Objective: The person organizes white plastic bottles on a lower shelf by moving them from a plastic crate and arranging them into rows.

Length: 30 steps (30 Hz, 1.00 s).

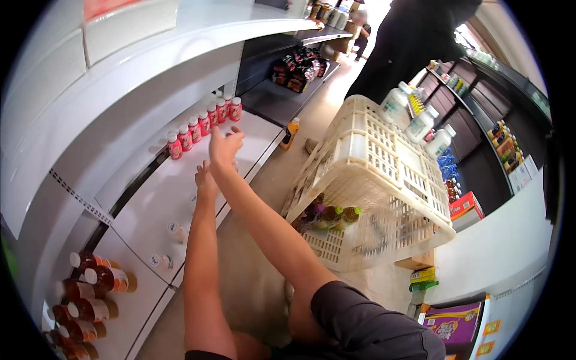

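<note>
My right hand reaches over the white lower shelf, thumb and fingers apart, in front of a row of pink bottles with white caps. Nothing shows in its grasp. Just below and nearer to me is my left hand, its visible fingers spread above the same shelf, also with nothing visible in it. Small pale bottles with white caps stand along the shelf's front edge. One more is partly hidden behind my right wrist.
Amber bottles crowd the near left of the shelf. On the aisle floor to the right, a cream plastic crate has white bottles on top and dark bottles inside. A yellow-orange bottle stands by the shelf. Beyond is a person in black.
</note>
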Tool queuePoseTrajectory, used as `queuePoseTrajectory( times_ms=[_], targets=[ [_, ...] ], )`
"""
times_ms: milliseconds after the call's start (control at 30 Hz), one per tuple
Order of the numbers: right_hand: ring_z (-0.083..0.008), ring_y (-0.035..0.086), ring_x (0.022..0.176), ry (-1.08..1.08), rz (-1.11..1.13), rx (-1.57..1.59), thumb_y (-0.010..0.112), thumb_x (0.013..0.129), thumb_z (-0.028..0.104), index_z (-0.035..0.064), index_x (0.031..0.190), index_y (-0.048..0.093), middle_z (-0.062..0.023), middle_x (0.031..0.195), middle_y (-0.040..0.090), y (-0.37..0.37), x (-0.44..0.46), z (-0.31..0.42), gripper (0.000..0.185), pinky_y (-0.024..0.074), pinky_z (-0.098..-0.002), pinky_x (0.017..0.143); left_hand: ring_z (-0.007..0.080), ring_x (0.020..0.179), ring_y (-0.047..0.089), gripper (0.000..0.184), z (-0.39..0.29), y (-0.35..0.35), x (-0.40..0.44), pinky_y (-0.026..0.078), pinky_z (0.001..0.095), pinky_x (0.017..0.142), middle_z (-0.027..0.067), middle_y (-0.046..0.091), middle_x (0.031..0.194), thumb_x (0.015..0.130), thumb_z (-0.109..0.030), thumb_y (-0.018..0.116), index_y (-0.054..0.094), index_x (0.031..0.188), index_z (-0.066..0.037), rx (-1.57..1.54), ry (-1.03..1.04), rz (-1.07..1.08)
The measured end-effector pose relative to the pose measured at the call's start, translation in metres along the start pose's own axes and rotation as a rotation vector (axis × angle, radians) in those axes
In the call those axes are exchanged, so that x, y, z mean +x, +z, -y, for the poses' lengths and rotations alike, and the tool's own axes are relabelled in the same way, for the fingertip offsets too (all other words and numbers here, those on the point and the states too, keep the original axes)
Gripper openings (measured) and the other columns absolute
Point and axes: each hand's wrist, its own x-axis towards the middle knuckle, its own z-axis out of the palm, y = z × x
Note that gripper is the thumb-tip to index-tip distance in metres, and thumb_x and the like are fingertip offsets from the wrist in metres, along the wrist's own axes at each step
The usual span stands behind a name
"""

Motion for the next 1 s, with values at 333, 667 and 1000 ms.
queuePoseTrajectory(
  times_ms=[333, 667, 1000],
  targets=[
    [-0.0172, 0.053, 0.087, 0.396, 0.873, 0.353, 0.066, 0.083, 0.033, 0.0125, 0.119, 0.050, -0.0024, 0.103, 0.055, -0.134, -0.092, 0.121, 0.045, 0.0400, -0.0337, 0.082, 0.0357, 0.108, 0.058, 0.030, -0.098, -0.089, 0.009, 0.046, 0.0441, 0.094, 0.0145, 0.059, 0.114, 0.089, -0.022, 0.064, 0.060, 0.114, -0.007, -0.302, 0.492, -0.348],
    [-0.0238, 0.062, 0.085, -1.240, -0.196, -0.797, 0.069, 0.082, 0.023, 0.0031, 0.106, 0.060, -0.0114, 0.090, 0.059, -0.339, 0.063, 0.210, 0.032, 0.0502, -0.0358, 0.072, 0.0326, 0.103, 0.057, 0.021, -0.208, -0.143, -0.048, 0.045, 0.0398, 0.092, 0.0123, 0.062, 0.105, 0.092, -0.019, 0.061, 0.063, 0.107, -0.004, -0.672, 0.917, -0.382],
    [-0.0299, 0.072, 0.078, -0.571, -0.127, -0.931, 0.075, 0.075, 0.048, -0.0006, 0.130, 0.044, -0.0234, 0.095, 0.068, -0.381, 0.204, 0.201, 0.080, 0.0555, -0.0368, 0.064, 0.0239, 0.088, 0.062, 0.027, -0.226, -0.119, -0.055, 0.049, 0.0330, 0.079, 0.0118, 0.062, 0.099, 0.101, -0.025, 0.050, 0.063, 0.107, -0.002, -0.992, 0.840, -0.137]
  ],
)
